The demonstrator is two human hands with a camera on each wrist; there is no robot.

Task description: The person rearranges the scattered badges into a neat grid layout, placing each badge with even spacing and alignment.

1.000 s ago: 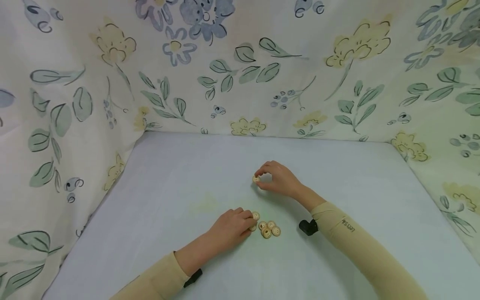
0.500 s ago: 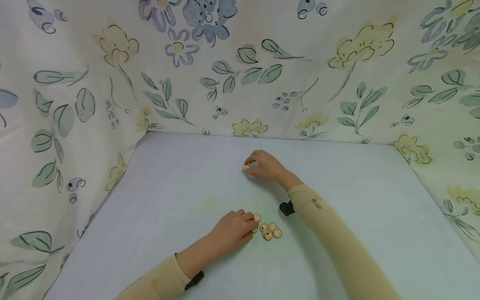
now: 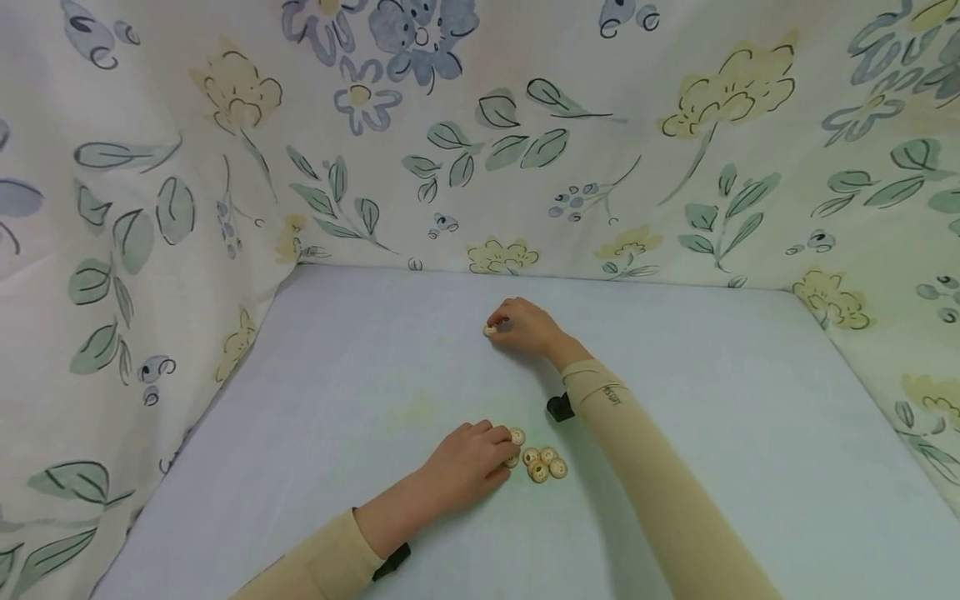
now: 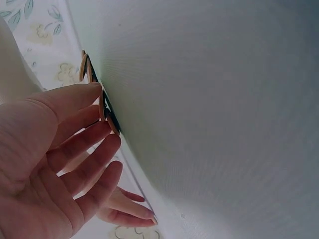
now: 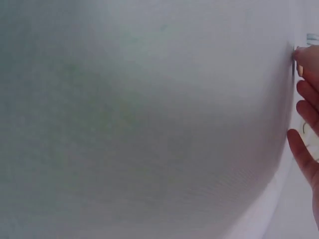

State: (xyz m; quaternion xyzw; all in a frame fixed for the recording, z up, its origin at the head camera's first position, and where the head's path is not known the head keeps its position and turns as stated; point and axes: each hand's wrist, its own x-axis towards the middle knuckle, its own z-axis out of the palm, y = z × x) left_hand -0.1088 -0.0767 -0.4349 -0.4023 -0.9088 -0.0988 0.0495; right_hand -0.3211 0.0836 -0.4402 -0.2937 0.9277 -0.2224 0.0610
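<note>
Fingers (image 3: 504,312) of the right hand (image 3: 522,327): index and thumb are closing on one small wooden disc (image 3: 489,330), pinching its edge; the others are curving loosely behind. That disc is sitting nearest the table's far edge, a bit left of its middle. Can't tell whether it is touching the table (image 3: 712,358).

Left hand (image 3: 468,462) is reaching in from the near left, palm down, digits relaxed and bent, thumb near index, tips touching two more discs (image 3: 517,436). Four loose discs (image 3: 538,472) are bunching just right of those, much closer to the near edge, at least one seeming to overlap its neighbour.

Looks: all are round, flat, pale tan, showing small dark marks; two of the loose ones are carrying a bigger dark spot. Marks are coming out too small to read. Left wrist view is showing discs nearly edge-on, tan rims and dark sides, hard to count.

Hidden: left fingers are covering part of their two discs. Right fingers are masking much of the held one; right wrist view is catching only a sliver, hand running off frame. Near edge of the table is falling outside the head view.
</note>
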